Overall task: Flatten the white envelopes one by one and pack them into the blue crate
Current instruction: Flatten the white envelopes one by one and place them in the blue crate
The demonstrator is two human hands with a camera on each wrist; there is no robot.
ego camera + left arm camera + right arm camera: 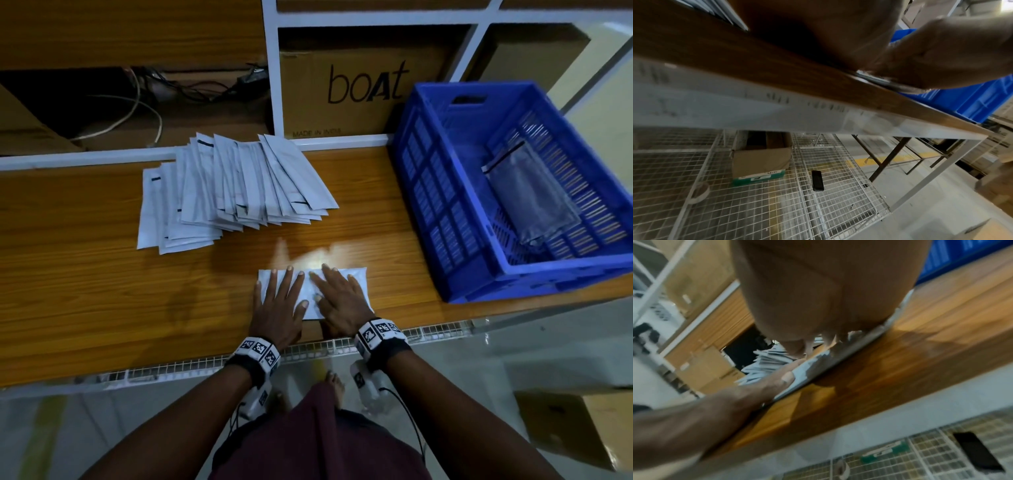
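Note:
One white envelope [307,287] lies flat on the wooden table [85,274] near its front edge. My left hand [279,301] presses on its left half with straight, spread fingers. My right hand [339,298] lies flat on its right half, fingers pointing up and left. The right wrist view shows the envelope [818,368] edge under my palm [818,288]. A fanned pile of white envelopes [233,192] sits behind, to the left. The blue crate [445,192] stands at the right with several flattened envelopes [527,195] inside.
A cardboard box marked "boat" [359,89] stands on the shelf behind the table. Cables [144,102] lie in the left shelf bay. Below the table a wire shelf [756,203] holds a carton [760,159] and a black phone [817,180].

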